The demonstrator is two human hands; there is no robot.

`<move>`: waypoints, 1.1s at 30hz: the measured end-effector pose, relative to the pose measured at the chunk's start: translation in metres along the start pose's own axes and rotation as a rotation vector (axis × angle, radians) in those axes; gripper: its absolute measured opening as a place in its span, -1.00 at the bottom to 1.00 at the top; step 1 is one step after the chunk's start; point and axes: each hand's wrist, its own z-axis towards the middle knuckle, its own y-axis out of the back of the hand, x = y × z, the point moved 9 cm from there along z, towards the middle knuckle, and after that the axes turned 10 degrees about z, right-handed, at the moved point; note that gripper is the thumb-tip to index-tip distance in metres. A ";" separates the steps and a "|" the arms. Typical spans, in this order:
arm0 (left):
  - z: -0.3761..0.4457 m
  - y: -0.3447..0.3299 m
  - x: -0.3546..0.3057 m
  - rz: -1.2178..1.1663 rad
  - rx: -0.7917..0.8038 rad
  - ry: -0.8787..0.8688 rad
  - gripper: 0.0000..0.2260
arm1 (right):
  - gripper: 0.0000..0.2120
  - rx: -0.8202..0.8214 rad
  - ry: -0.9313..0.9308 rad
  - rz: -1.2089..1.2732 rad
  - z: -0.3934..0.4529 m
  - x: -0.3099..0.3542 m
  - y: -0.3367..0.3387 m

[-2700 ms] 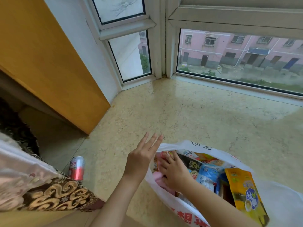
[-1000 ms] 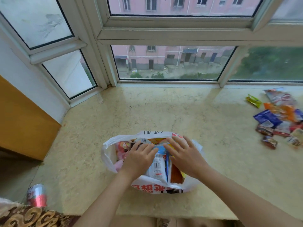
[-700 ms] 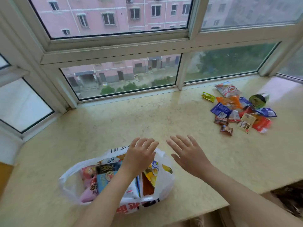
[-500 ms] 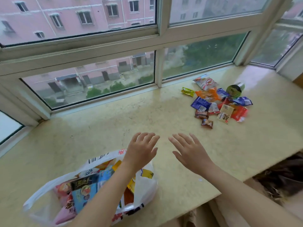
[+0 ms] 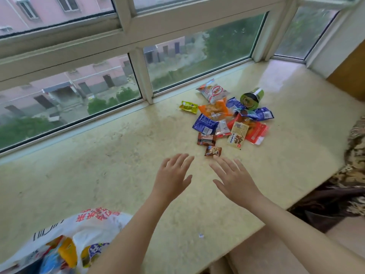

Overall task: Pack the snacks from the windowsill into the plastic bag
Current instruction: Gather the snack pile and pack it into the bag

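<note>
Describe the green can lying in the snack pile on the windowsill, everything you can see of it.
The green cylindrical can lies on its side at the far right edge of the pile of snack packets, on the pale marbled stone windowsill. Its round dark end faces the camera, rimmed in green; the far end looks paler. The print is too blurred to read. It rests against a blue foil packet below it. Neither hand touches it.
</note>
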 end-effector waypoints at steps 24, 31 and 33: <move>0.244 -0.282 -0.030 0.273 0.307 -0.340 -0.38 | -0.41 -0.001 -0.087 0.061 0.136 -0.180 -0.205; 0.224 -0.281 0.000 0.272 0.219 -0.213 -0.46 | -0.41 -0.064 -0.016 0.100 0.141 -0.163 -0.211; 0.211 -0.274 0.013 0.200 0.191 -0.089 -0.51 | -0.41 -0.087 -0.020 0.104 0.142 -0.156 -0.207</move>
